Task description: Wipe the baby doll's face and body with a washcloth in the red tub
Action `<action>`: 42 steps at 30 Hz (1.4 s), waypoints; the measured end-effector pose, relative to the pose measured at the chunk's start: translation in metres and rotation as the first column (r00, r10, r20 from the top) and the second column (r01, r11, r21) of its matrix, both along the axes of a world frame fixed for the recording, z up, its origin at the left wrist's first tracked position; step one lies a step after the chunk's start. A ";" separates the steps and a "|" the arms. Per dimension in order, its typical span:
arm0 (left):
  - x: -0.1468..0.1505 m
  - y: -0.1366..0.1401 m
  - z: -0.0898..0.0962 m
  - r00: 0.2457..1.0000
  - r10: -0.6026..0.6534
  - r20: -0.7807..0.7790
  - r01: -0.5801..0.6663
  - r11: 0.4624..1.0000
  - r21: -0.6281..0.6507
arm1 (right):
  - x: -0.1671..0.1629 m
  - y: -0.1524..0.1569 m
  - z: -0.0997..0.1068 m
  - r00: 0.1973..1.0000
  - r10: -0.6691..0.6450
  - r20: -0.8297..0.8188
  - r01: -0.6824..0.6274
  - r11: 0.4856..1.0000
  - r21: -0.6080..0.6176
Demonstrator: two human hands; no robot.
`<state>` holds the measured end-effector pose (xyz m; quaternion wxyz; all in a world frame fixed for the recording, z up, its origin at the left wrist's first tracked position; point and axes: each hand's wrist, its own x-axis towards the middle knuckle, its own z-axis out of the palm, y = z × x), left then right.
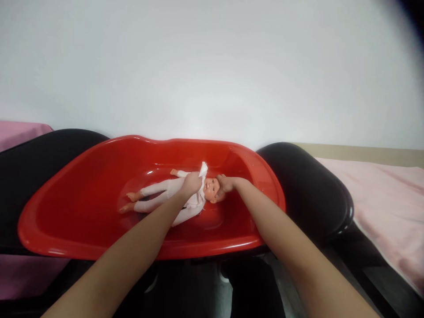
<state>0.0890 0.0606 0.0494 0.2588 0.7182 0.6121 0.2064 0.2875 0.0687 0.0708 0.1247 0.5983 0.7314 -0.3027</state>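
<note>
A baby doll [153,190] in pale clothing lies on its back in a red baby bathtub [79,198], its head to the right and its bare feet to the left. My left hand [191,183] is closed over the doll's upper chest, and a corner of white cloth [203,168] sticks up out of the fist. At the top of the doll's head, my right hand [225,183] is curled round the crown and supports it. My forearm hides part of the doll's body, and some of my right fingers are out of sight behind its head. Glossy reflections around the doll suggest water in the tub.
The bathtub sits between a black padded surface on the left [20,185] and a black rounded one on the right [308,190]. Pink sheets [391,198] cover surfaces at both sides. A white wall [198,70] rises behind the tub.
</note>
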 end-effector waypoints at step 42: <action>-0.010 0.008 -0.017 0.989 -0.144 -0.022 0.144 0.990 0.001 | -0.006 -0.011 0.021 0.999 0.034 0.022 -0.032 0.996 -0.085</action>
